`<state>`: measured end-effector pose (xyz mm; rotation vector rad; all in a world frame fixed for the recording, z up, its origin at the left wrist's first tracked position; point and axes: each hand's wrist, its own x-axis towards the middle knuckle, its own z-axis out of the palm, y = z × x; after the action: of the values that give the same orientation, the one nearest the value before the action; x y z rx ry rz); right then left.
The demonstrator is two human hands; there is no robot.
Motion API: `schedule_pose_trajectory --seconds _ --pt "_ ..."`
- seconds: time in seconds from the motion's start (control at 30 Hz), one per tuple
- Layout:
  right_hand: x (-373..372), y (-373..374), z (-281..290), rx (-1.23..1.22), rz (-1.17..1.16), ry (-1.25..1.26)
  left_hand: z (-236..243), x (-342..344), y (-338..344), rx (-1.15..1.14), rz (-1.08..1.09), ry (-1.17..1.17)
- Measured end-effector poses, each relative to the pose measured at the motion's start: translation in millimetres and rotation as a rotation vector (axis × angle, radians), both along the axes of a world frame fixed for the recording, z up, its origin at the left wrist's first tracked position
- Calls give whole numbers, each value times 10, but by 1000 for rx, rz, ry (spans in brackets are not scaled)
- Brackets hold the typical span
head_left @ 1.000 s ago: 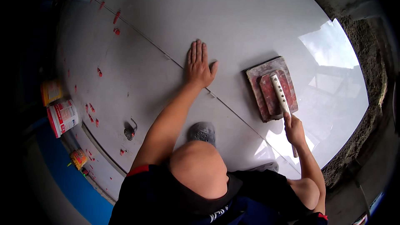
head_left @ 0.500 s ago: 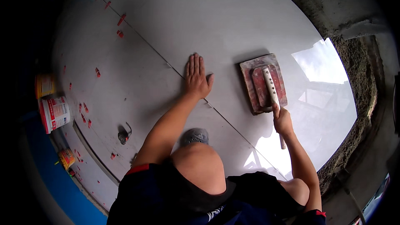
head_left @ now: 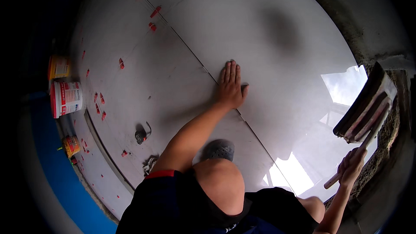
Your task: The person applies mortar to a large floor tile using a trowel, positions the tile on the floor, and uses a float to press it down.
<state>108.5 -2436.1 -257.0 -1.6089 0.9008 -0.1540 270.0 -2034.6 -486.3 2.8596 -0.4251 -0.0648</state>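
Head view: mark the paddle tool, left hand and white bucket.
Paddle tool (head_left: 363, 110), head view: its block
Left hand (head_left: 231, 90), head view: back of hand
White bucket (head_left: 72, 99), head view: side wall

You wear a very dark navy top (head_left: 173, 219), its short left sleeve (head_left: 145, 197) edged with a red band (head_left: 162, 173). A small white marking (head_left: 231, 228) shows low on the dark cloth. Your black shorts (head_left: 277, 210) leave the knee (head_left: 219, 184) bare; your grey clog (head_left: 219, 150) has small round holes. Your left hand (head_left: 232, 91) and right hand (head_left: 352, 167) are bare.
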Motion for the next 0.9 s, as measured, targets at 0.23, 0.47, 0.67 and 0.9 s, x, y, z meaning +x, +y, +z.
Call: schedule_pose_trajectory --seconds 0.23,0.47,0.67,0.9 --pt "664 532 -1328 -26 491 486 -143 70 -112 -91 -18 -14" --pt "1196 544 -124 4 572 104 -195 -75 30 -96 99 -15" --pt "1240 958 -1175 -314 696 312 -127 -77 56 -112 116 20" --pt "1624 1402 -1730 -248 776 449 6 -118 -127 -127 203 81"
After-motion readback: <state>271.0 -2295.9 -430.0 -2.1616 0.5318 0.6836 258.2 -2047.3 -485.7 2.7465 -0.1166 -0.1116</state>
